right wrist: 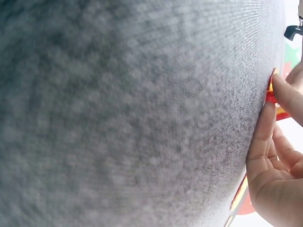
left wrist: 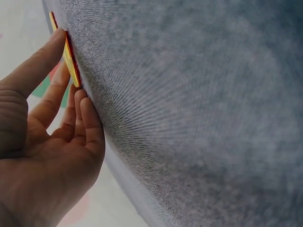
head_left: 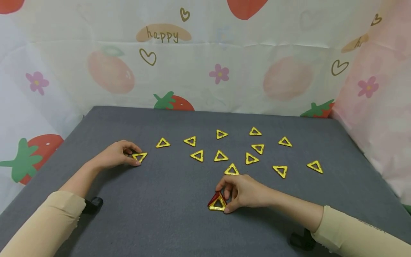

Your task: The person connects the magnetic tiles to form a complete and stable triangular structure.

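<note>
My left hand rests on the grey felt table at the left and pinches a flat yellow triangle tile by its near edge. The left wrist view shows the fingertips against that tile, thumb and fingers curled around its rim. Near the front centre, my right hand grips a small standing structure of yellow and red triangle tiles. In the right wrist view the fingers press on its red-and-yellow edge.
Several loose yellow triangles lie across the middle of the felt, the nearest one just behind my right hand. Black clamps sit by each forearm. A fruit-printed sheet walls the back and sides.
</note>
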Available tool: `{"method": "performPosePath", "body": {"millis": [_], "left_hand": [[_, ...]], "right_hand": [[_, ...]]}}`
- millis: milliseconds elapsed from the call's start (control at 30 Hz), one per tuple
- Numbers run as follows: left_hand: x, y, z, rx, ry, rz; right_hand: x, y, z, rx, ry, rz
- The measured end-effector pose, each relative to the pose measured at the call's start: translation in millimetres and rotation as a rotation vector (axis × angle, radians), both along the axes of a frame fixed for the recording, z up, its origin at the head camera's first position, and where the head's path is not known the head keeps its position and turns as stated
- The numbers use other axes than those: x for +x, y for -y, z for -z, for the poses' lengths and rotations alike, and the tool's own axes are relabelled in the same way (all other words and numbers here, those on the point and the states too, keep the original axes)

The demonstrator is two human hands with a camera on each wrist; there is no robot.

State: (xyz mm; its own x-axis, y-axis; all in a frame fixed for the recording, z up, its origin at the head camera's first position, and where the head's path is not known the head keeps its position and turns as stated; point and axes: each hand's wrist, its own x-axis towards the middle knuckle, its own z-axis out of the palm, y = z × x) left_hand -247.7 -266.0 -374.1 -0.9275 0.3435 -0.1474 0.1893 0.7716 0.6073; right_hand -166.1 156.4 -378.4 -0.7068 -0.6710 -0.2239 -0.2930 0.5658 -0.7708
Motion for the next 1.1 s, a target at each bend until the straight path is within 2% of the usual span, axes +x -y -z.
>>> {"method": "performPosePath", "body": {"millis": [467, 633, 800, 1100], "left_hand": [[-1.3, -3, -0.2, 0.011, -0.005, -0.02], [0.5, -3, -1.3, 0.043, 0.003, -0.006], [1.8, -4, -1.3, 0.124, 0.024, 0.021], [1.7, -18, -4.0, 0.159, -0.033, 0.066]], "right_hand": [[-0.2, 0, 0.3, -0.002, 0.009, 0.001], [-0.1, -1, 1.7, -0.012, 0.019, 0.002], [-0.1, -1, 2.4, -0.016, 0.017, 0.0], [-0.1, -1, 1.3, -0.017, 0.008, -0.001]]}}
